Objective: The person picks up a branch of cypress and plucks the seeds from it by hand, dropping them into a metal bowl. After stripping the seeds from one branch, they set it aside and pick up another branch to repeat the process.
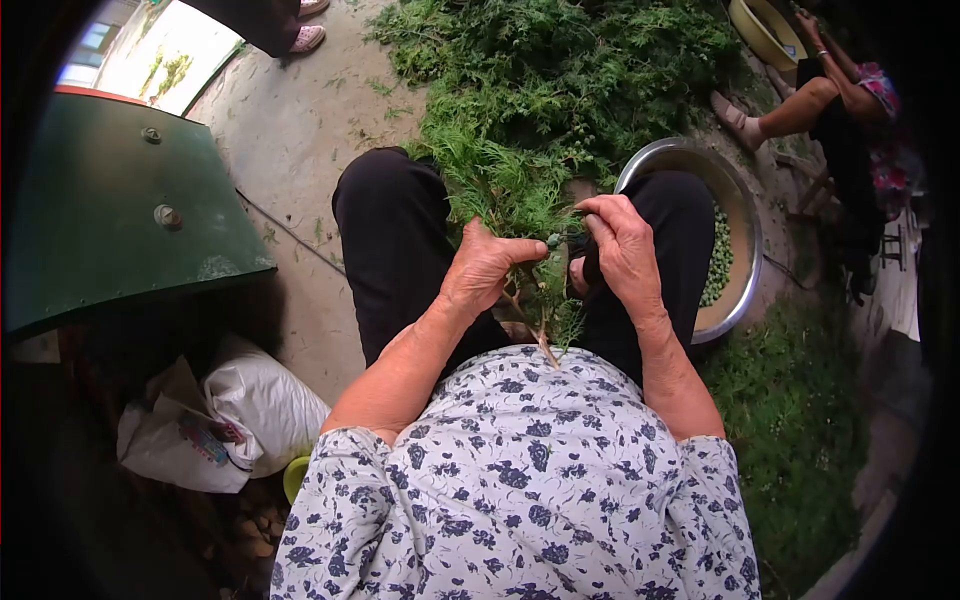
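A leafy evergreen branch (505,195) lies between my knees, its bare brown stem end (545,345) pointing at my shirt. My left hand (482,265) is closed around the branch, thumb stretched across it. Beside the thumb tip sits a small bluish-green cone (554,241). Just to the right, my right hand (625,245) has its thumb and bent fingers drawn together near the sprigs; what is between them is too small to make out. By my right knee stands a wide metal basin (745,290), with many small green cones (718,255) inside.
A large heap of cut evergreen branches (560,70) lies ahead, with more greenery (785,430) at right. White sacks (265,405) and a green metal panel (130,210) are at left. Another person (850,110) sits at right by a yellow basin (765,35); someone's shoe (308,39) shows at top.
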Demonstrator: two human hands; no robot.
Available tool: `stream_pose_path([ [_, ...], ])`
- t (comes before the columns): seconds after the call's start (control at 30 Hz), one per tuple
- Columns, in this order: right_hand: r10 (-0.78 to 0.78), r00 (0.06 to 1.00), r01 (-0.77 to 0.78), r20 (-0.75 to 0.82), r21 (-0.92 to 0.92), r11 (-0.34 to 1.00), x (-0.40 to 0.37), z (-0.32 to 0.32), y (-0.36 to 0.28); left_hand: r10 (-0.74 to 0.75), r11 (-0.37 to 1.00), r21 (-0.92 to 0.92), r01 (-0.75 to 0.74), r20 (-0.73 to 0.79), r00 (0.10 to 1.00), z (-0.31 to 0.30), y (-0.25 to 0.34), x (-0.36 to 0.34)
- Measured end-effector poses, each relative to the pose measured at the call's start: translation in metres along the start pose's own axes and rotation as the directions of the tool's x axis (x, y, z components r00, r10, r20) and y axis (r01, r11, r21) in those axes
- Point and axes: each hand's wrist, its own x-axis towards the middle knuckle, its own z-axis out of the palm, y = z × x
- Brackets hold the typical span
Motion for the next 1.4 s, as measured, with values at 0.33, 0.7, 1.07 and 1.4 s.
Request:
stream_pose_path([
  [0.33, 0.353, 0.895, -0.42, 0.273, 0.25, 0.872, -0.006, 0.006, -0.005, -0.098, 0.99, -0.1, 0.098, 0.001, 0.995, -0.004, 0.003, 0.001],
  [0.7, 0.209, 0.935, -0.297, 0.287, 0.311, 0.903, -0.002, 0.013, 0.005, -0.101, 0.992, -0.078, 0.1, -0.002, 0.995, -0.008, -0.001, 0.003],
  [1.07, 0.341, 0.766, -0.596, 0.544, 0.405, 0.693, 0.01, 0.004, -0.007, -0.031, 0.999, -0.012, 0.031, -0.036, 0.999, -0.006, -0.004, 0.005],
  [1.4, 0.171, 0.962, -0.201, 0.211, 0.129, 0.971, 0.001, 0.012, -0.025, -0.07, 0.998, -0.002, 0.07, -0.051, 0.996, -0.014, -0.017, 0.01],
])
